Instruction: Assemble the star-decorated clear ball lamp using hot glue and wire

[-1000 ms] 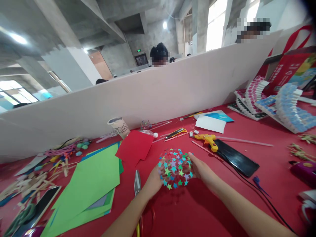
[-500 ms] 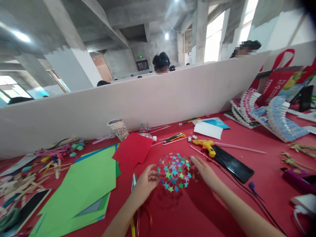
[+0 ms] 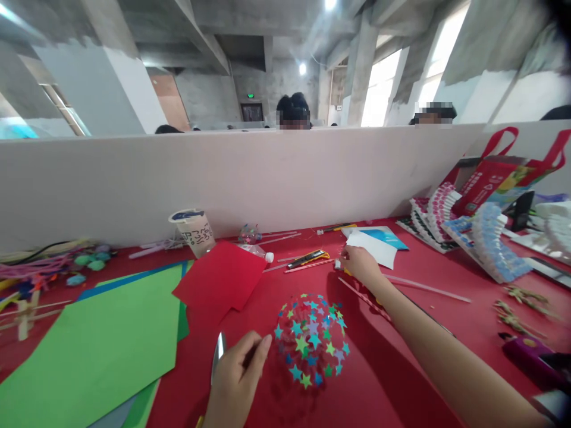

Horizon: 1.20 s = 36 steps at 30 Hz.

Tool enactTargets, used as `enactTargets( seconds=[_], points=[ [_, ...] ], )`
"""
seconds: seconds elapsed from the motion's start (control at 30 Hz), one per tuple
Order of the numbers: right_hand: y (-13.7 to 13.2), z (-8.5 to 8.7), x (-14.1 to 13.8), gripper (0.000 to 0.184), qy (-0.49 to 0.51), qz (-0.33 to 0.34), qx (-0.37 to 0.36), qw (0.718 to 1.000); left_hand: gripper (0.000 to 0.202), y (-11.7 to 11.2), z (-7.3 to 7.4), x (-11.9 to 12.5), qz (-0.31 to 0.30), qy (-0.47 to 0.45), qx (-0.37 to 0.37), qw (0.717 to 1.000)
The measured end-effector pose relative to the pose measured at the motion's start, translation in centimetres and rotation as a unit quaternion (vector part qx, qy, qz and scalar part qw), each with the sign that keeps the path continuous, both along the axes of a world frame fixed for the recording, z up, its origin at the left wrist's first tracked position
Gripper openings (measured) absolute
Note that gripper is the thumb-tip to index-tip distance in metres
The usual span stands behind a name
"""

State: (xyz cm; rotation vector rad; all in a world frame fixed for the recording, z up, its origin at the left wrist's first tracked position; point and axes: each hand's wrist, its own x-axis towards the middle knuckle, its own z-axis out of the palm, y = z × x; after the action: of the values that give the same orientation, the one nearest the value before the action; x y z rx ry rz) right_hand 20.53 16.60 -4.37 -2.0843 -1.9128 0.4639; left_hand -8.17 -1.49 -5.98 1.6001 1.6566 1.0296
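Observation:
A ball of coloured paper stars (image 3: 312,342) rests on the red tabletop (image 3: 401,380) in front of me. My left hand (image 3: 236,374) sits just left of the ball with its fingers curled together, nothing visible in them; a fingertip nearly touches the stars. A scissor blade (image 3: 217,356) lies beside that hand. My right hand (image 3: 359,267) reaches far across the table and curls down over the yellow glue gun, which is mostly hidden beneath it.
Green paper sheets (image 3: 102,345) and a red sheet (image 3: 223,276) lie to the left. A paper cup (image 3: 194,229), a utility knife (image 3: 307,258), white paper (image 3: 377,249) and thin sticks (image 3: 423,288) lie near the white partition (image 3: 267,172). Card stacks (image 3: 491,246) and a red bag (image 3: 486,178) stand right.
Both hands have let go of the star ball, which now sits on the table. My right hand has moved away to the glue gun; my left hand has drawn back.

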Motion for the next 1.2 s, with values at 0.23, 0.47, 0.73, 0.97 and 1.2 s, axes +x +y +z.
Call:
enactTargets(
  seconds=[0.23,0.47,0.73,0.97,1.2],
  points=[
    [4.3,-1.5,0.9,0.031,-0.140,-0.021,-0.030,0.989,0.038,0.1,-0.1,0.1,0.023,-0.047,0.020,0.998],
    [4.9,-2.4,1.1,0.031,-0.134,-0.026,-0.066,0.988,0.037,0.5,0.5,0.4,0.027,-0.080,-0.035,0.996],
    [3.4,0.2,1.3,0.031,0.056,-0.012,-0.011,0.998,0.038,0.8,2.4,1.1,0.017,-0.100,-0.041,0.994],
    [-4.2,6.4,-2.3,0.027,0.367,0.132,0.079,0.917,0.028,3.1,8.0,2.9,-0.088,-0.199,-0.053,0.975],
    [-12.1,9.0,-8.0,0.011,0.533,0.234,0.070,0.810,0.028,2.0,10.6,5.9,-0.105,-0.403,-0.019,0.909]
  ],
)
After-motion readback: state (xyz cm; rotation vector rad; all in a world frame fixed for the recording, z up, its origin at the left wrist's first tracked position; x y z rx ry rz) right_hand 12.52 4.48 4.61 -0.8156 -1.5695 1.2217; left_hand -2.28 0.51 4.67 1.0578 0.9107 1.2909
